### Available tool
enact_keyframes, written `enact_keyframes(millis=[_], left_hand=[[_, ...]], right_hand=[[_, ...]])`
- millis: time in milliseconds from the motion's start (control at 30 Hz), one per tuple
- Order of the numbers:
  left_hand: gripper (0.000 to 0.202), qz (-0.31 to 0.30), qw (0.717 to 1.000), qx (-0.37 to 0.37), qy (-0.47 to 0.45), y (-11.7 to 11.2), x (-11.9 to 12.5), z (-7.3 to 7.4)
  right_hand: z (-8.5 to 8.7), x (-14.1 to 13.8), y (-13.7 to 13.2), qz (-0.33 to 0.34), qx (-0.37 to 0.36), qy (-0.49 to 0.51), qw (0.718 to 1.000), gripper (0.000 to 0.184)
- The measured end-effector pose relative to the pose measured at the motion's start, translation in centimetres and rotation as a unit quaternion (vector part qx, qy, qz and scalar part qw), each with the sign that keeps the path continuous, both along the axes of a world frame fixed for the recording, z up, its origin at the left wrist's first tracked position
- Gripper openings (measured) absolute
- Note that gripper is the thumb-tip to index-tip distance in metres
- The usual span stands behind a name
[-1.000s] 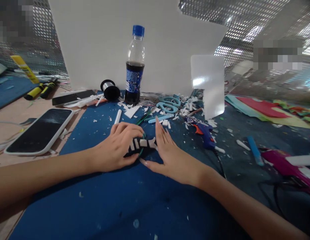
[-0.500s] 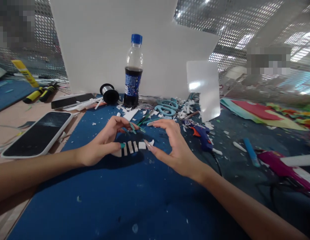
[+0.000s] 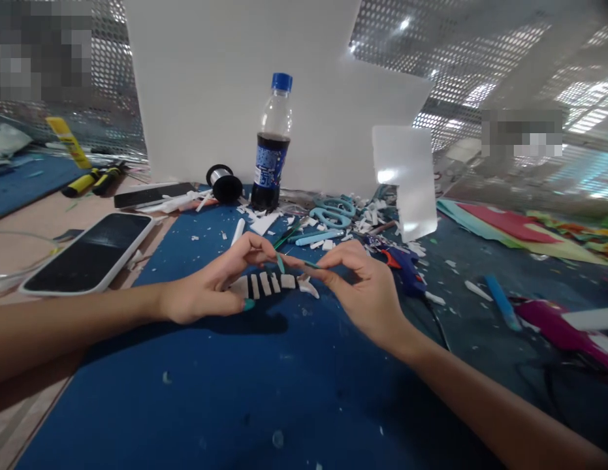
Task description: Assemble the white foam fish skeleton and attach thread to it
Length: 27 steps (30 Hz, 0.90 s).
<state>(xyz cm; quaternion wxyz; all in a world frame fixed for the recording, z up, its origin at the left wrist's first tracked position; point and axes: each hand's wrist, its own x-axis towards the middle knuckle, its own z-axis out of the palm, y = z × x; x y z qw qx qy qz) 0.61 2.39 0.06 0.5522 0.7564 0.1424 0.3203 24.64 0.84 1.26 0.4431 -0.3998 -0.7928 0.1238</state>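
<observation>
My left hand is open at the left end of a row of small white foam pieces. Its thumb rests low, apart from the fingers, which stretch rightward above the row. My right hand is closed in a pinch at the tips of the left fingers; what it pinches, if anything, cannot be made out. A forked, tail-like white piece lies at the row's right end, just under the pinch. All these pieces lie flat on a blue mat.
A cola bottle, wire spool and light-blue scissors stand or lie behind, among white scraps. A phone is at left. To the right are a blue glue gun, a magenta tool and coloured sheets.
My right thumb has left the white pieces, and the right fingers have closed to a pinch at the left fingertips. The view has shifted slightly left.
</observation>
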Motion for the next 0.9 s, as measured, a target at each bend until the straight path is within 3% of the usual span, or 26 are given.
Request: enact_keyframes(millis=[200, 300, 367, 433, 500, 567, 667, 767, 900], left_hand=[[0.047, -0.009, 0.999, 0.051, 0.001, 0.0, 0.1, 0.0], [0.043, 0.085, 0.988, 0.127, 0.012, 0.0, 0.3, -0.4], [0.039, 0.187, 0.956, 0.22, 0.043, 0.0, 0.4, -0.8], [0.039, 0.25, 0.907, 0.329, 0.084, -0.2, 0.5, -1.2], [0.041, 0.261, 0.864, 0.413, 0.119, -0.6, 0.7, -1.4], [0.042, 0.258, 0.846, 0.45, 0.128, -1.0, 0.7, -1.3], [0.043, 0.231, 0.869, 0.425, 0.103, -1.6, 0.6, -0.7], [0.051, 0.159, 0.904, 0.391, 0.068, -1.7, 0.5, -0.3], [0.062, 0.056, 0.944, 0.322, 0.04, -1.7, 0.3, 0.0]], right_hand=[[0.1, 0.1, 0.3, 0.028, 0.014, 0.026, 0.999, 0.014], [0.3, 0.5, 0.7, 0.002, 0.034, 0.024, 0.999, 0.014], [0.3, 0.8, 1.1, -0.019, 0.041, 0.02, 0.999, 0.017], [0.1, 1.0, 1.4, -0.033, 0.031, 0.027, 0.999, 0.019], [-0.3, 1.1, 1.7, -0.041, 0.005, 0.046, 0.998, 0.02], [-0.7, 1.1, 1.8, -0.046, -0.017, 0.065, 0.997, 0.022], [-0.9, 1.1, 1.8, -0.041, -0.026, 0.075, 0.996, 0.031], [-0.6, 1.0, 1.5, -0.011, -0.024, 0.063, 0.998, 0.043], [-0.1, 0.5, 0.7, 0.059, 0.027, -0.065, 0.996, 0.05]])
